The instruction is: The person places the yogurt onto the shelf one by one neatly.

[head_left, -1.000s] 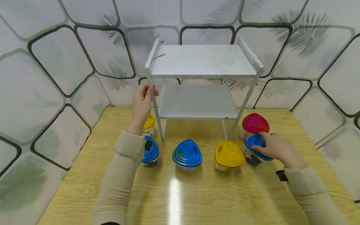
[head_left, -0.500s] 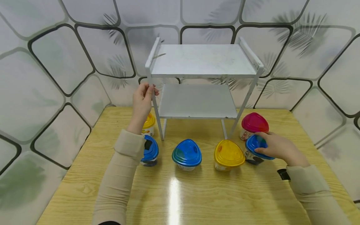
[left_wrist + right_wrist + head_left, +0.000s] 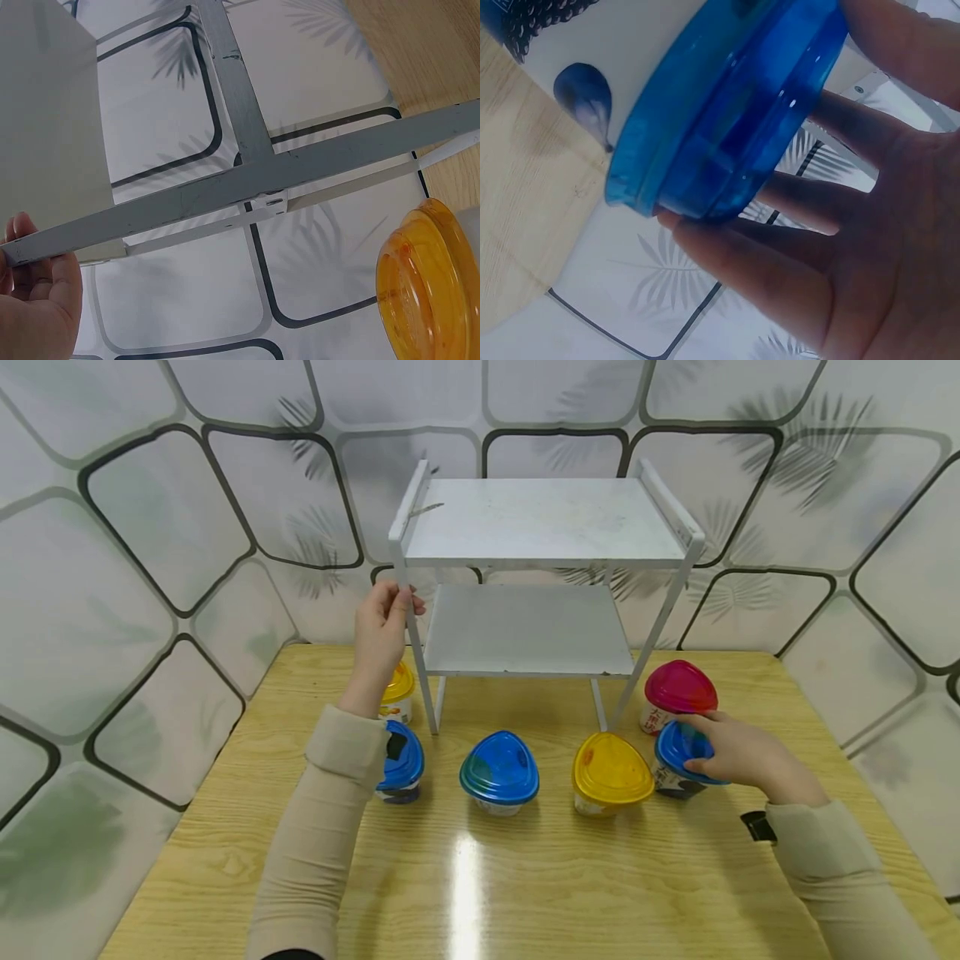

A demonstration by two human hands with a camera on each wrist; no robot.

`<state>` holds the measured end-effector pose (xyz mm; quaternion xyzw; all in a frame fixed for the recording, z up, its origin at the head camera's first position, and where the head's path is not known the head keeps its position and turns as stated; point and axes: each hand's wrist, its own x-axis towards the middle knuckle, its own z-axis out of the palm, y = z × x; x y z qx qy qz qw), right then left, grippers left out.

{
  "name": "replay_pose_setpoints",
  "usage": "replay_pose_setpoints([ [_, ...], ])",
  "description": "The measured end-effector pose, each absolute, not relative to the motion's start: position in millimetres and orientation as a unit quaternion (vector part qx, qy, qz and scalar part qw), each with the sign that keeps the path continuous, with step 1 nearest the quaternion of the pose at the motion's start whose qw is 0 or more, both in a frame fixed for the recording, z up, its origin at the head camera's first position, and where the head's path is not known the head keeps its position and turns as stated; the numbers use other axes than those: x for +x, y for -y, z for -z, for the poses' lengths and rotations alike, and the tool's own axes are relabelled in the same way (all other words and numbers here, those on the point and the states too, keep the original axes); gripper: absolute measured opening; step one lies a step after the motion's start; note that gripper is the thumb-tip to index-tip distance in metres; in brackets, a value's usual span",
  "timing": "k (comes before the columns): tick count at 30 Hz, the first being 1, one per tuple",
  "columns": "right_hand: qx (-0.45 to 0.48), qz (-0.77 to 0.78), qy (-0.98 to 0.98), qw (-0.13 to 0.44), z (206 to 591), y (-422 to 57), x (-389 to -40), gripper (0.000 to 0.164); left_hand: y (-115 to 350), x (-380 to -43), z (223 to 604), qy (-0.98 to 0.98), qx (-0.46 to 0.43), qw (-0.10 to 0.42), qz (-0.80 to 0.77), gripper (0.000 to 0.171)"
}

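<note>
A white two-tier shelf rack (image 3: pixel 540 527) stands at the back of the table. My left hand (image 3: pixel 382 622) pinches its left front post (image 3: pixel 419 664) between thumb and fingers, below the upper tier. In the left wrist view, the fingers (image 3: pixel 64 281) wrap the grey bar. To the right, my right hand (image 3: pixel 750 764) holds a small white tub with a blue lid (image 3: pixel 673 745), its fingers spread around the lid's edge. Dark printing shows on the tub's side in the right wrist view. Just behind it is a tub with a magenta lid (image 3: pixel 680 687).
In front of the rack are a blue-lidded tub (image 3: pixel 499 770) and a yellow-lidded tub (image 3: pixel 612 770). Another blue-lidded tub (image 3: pixel 403 760) and a yellow-lidded one (image 3: pixel 397 689) are partly hidden by my left arm. Patterned panels (image 3: pixel 555 393) enclose the wooden table (image 3: pixel 540 877).
My right hand has shifted slightly right and its thumb has slid along the blue lid. My left hand keeps its hold on the rack's post.
</note>
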<state>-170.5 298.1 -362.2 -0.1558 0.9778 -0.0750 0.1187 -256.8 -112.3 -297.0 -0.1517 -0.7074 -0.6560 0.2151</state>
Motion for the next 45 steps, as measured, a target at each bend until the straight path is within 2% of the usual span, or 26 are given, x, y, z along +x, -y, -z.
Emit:
replay_pose_setpoints([
  [4, -0.164, 0.073, -0.978, 0.11, 363, -300, -169, 0.068, 109, -246, 287, 0.711, -0.15, 0.216, 0.652, 0.02],
  [12, -0.152, 0.118, -0.977, 0.088, 366, -307, -158, 0.083, 107, -238, 281, 0.718, -0.15, 0.216, 0.645, 0.02],
  [19, -0.149, 0.241, -0.959, 0.024, 384, -316, -149, 0.082, 111, -251, 292, 0.713, -0.151, 0.224, 0.647, 0.02],
  [25, -0.117, 0.329, -0.937, -0.017, 405, -324, -143, 0.084, 108, -242, 285, 0.714, -0.155, 0.218, 0.646, 0.02],
  [33, -0.065, 0.443, -0.894, 0.007, 427, -337, -143, 0.085, 113, -261, 301, 0.707, -0.155, 0.234, 0.649, 0.02],
  [45, -0.036, 0.525, -0.849, 0.05, 448, -348, -146, 0.087, 111, -263, 302, 0.71, -0.153, 0.244, 0.643, 0.021],
])
